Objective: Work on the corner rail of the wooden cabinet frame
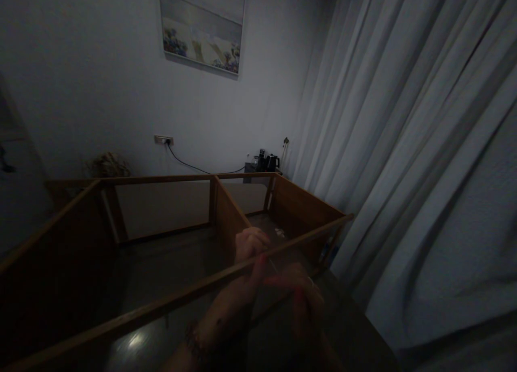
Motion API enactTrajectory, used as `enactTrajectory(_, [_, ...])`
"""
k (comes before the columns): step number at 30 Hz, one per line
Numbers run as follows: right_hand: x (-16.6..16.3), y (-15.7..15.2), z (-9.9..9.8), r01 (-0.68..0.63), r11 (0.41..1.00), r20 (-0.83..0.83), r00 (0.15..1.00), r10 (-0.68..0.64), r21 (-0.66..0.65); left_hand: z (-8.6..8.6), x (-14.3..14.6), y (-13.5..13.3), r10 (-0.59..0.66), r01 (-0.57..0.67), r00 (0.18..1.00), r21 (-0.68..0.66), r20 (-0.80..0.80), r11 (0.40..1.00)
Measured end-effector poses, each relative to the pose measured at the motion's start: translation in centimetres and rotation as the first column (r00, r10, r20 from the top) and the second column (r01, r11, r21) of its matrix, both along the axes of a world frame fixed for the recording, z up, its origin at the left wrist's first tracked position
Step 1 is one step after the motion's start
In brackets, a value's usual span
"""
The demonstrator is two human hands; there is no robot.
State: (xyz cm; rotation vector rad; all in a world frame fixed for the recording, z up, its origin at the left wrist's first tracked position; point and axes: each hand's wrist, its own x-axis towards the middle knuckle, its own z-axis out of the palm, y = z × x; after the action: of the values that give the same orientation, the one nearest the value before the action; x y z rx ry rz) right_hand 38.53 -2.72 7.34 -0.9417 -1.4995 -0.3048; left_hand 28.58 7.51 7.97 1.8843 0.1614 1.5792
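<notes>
Light: dim. Wooden frame (228, 204): deep shadow toward eight o'clock. Table (155, 337): one glare spot, between seven and eight o'clock. Right hand (306, 292): blurred, five o'clock.

Brown wooden frame (189, 292), open-topped, split by an inner panel (226, 213), resting on a dark glossy surface (169, 275)
</notes>
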Motion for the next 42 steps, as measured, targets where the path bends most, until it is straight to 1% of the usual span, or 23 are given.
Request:
enactTrajectory(3, [0.1,0.0,0.4,-0.015,1.0,-0.005,1.0,0.015,-0.021,0.1,-0.3,-0.2,-0.012,0.012,0.999,-0.004,-0.052,1.0])
enactTrajectory(7, [0.3,-0.1,0.2,-0.046,0.998,-0.01,0.999,0.045,-0.051,-0.7,0.0,0.6,-0.031,0.031,0.999,-0.012,-0.045,0.999])
enactTrajectory(10, [0.4,-0.1,-0.3,-0.058,0.996,-0.013,0.998,0.057,-0.063,-1.4,0.5,1.4,-0.042,0.044,0.997,0.04,-0.061,0.998])
enactTrajectory(12, [0.4,-0.1,-0.6,-0.056,0.995,-0.022,0.998,0.054,-0.08,-1.6,0.7,1.7,-0.024,0.027,0.999,0.062,-0.047,0.998])
enactTrajectory(15, [0.4,-0.1,-0.8,-0.073,0.994,-0.018,0.997,0.072,-0.082,-1.4,0.7,1.8,0.002,0.001,0.999,0.057,-0.048,0.998])
enactTrajectory(19, [0.4,-0.1,-0.6,-0.112,0.99,-0.046,0.993,0.109,-0.081,-1.1,0.5,1.6,0.016,-0.01,0.997,0.065,-0.079,0.998])
enactTrajectory(22, [0.5,-0.4,-0.4,-0.137,0.984,-0.057,0.99,0.131,-0.113,-1.1,0.5,1.6,0.014,-0.009,0.997,0.062,-0.07,0.998])
enactTrajectory(25, [0.7,-0.6,-0.4,-0.134,0.977,-0.062,0.99,0.125,-0.164,-1.1,0.3,1.5,-0.01,0.013,0.997,0.045,-0.075,0.999])
enactTrajectory(28, [1.1,-0.6,-0.6,-0.143,0.971,-0.06,0.989,0.134,-0.193,-0.9,0.0,1.1,-0.011,0.014,0.995,0.032,-0.099,0.999])
enactTrajectory(32, [1.4,-0.4,-1.0,-0.196,0.967,-0.061,0.98,0.188,-0.161,-0.2,-0.5,0.3,-0.012,0.012,0.996,0.007,-0.092,1.0])
enactTrajectory(36, [1.2,-0.4,-1.0,-0.242,0.95,-0.118,0.968,0.222,-0.197,0.2,-1.1,-0.3,0.0,0.001,0.994,0.016,-0.105,1.0])
enactTrajectory(39, [1.3,-0.5,-1.0,-0.29,0.931,-0.133,0.955,0.266,-0.223,0.0,-1.0,-0.1,0.004,-0.003,0.994,0.011,-0.11,1.0])
enactTrajectory(42, [1.5,-0.4,-1.2,-0.319,0.922,-0.123,0.947,0.298,-0.22,-0.6,-0.2,0.8,0.008,-0.005,0.998,0.034,-0.069,0.999])
